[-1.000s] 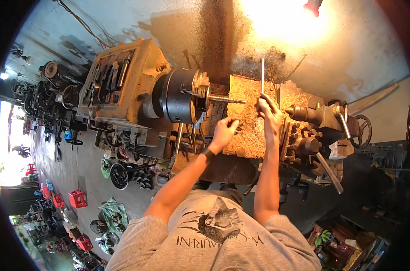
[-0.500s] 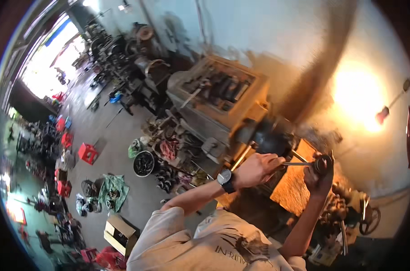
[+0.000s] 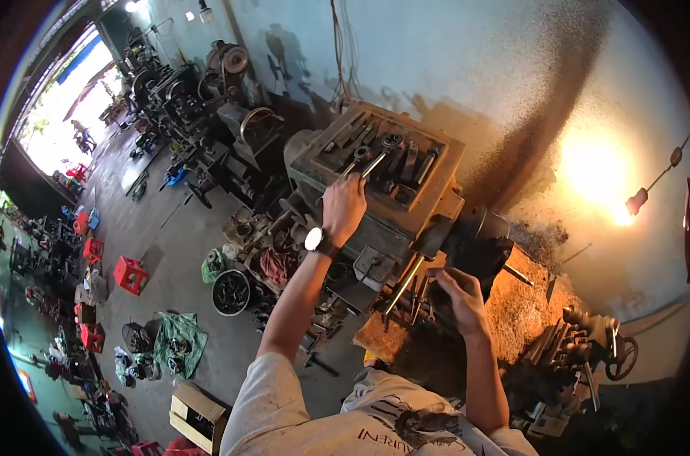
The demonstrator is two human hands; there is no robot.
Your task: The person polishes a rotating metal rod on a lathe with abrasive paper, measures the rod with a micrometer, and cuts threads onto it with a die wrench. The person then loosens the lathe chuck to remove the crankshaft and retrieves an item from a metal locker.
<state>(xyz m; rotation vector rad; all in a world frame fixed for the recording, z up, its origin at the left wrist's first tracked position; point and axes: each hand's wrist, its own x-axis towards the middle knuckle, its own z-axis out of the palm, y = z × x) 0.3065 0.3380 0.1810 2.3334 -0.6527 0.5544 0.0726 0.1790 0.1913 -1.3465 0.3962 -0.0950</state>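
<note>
On the machine's top, my left hand (image 3: 345,205), with a watch on its wrist, is closed at the end of a tool with a bright shaft and dark round head (image 3: 393,142). Beside it lies a second dark round-headed tool (image 3: 361,154). Around them in the tray-like top (image 3: 303,169) are several dark metal tools. My right hand (image 3: 465,302) is curled in front of the dark chuck (image 3: 478,239); whatever its fingers hold is in shadow. From the chuck juts a bright metal shaft (image 3: 519,274). Left of that hand slants a long metal lever (image 3: 404,285).
Metal shavings (image 3: 519,311) cover the machine bed below a glowing lamp (image 3: 603,167). A handwheel (image 3: 626,359) sits at the far right. Leftward on the floor are a black bucket (image 3: 232,292), a green sheet (image 3: 191,334), a cardboard box (image 3: 189,418) and red stools (image 3: 131,275).
My left hand has moved left and up from the shaft area to the machine's top. My right hand has moved left, and the round-headed tool it held is now away from it.
</note>
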